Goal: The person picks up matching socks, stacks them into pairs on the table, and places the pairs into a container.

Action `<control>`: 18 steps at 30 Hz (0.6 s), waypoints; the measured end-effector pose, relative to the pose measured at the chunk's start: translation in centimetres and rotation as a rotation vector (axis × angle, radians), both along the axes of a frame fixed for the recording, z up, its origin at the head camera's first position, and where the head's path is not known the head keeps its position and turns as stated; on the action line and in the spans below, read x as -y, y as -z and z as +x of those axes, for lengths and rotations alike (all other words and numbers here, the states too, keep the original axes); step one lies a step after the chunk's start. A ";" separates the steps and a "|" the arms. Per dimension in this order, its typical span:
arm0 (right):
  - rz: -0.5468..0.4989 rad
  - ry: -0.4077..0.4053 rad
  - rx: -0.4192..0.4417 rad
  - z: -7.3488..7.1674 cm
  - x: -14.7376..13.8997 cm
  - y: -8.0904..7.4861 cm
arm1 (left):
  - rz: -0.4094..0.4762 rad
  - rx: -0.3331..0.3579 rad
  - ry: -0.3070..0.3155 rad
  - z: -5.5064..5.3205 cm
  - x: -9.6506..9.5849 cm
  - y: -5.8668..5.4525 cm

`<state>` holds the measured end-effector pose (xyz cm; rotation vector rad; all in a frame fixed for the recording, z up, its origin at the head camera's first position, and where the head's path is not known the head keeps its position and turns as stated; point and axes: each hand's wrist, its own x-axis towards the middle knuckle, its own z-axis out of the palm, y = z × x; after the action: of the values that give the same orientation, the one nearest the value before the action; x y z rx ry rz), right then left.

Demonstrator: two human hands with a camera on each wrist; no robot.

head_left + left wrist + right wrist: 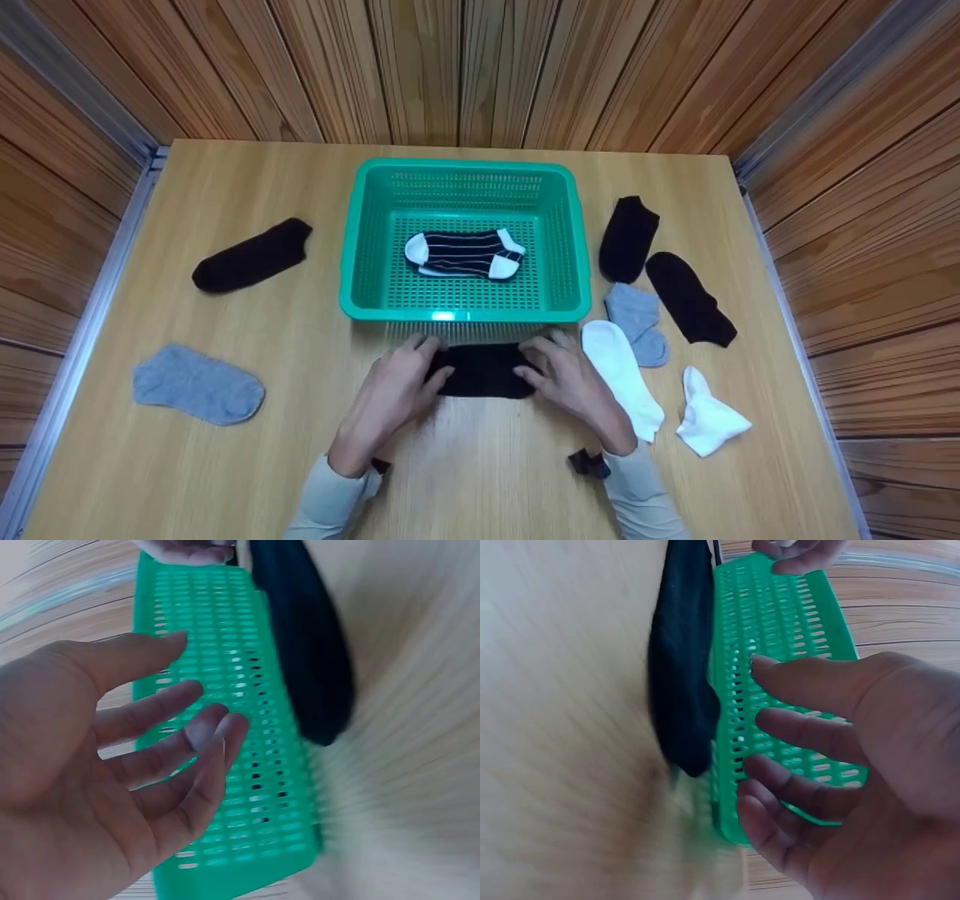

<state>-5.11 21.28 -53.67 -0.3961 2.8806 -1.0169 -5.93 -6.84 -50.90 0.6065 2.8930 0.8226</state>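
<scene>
A black sock [484, 370] lies flat on the table just in front of the green basket. At its left end is my left hand [401, 377], thumb and fingers spread and loosely bent, overlapping the sock in the head view. My right hand [562, 371] is at the other end in much the same pose. In the left wrist view the left hand [127, 742] shows a bare palm with relaxed fingers, the black sock [304, 637] beyond them. The right wrist view likewise shows the right hand [855, 765] with nothing in its palm and the sock [682, 667] beyond its fingertips.
The green basket [352, 247] holds striped black socks with white toes [465, 253]. To the left lie a black sock [251, 256] and a grey sock [199, 384]. Two black socks [628, 240], a grey sock [636, 322] and white socks [622, 379] lie on the right.
</scene>
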 end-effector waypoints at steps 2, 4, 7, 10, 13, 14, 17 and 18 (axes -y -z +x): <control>-0.012 -0.007 -0.023 -0.1 -0.5 -0.4 | 0.034 -0.002 0.008 -0.1 0.2 -0.7; -0.023 -0.003 -0.034 -0.3 -1.3 -1.0 | 0.078 -0.009 0.014 -0.3 0.4 -1.3; -0.032 0.017 -0.039 -0.6 -2.6 -1.7 | 0.136 -0.050 0.022 -0.7 0.7 -2.2; -0.024 0.034 -0.051 -0.9 -4.1 -2.2 | 0.171 -0.100 0.020 -1.3 1.0 -2.9; -0.013 0.064 -0.064 -1.1 -5.6 -2.6 | 0.182 -0.174 0.012 -2.3 1.2 -3.6; -0.002 0.078 -0.070 -1.1 -6.1 -2.7 | 0.180 -0.202 0.009 -2.7 1.3 -3.8; 0.026 0.123 -0.095 -1.4 -7.7 -3.0 | 0.168 -0.319 0.012 -4.0 1.7 -4.2; 0.036 0.135 -0.109 -1.5 -8.2 -3.1 | 0.167 -0.357 0.014 -4.5 1.9 -4.3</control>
<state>-6.58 29.51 -50.58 -0.2658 3.0550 -0.9893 -10.46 -8.71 -46.59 0.8704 3.1480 1.0610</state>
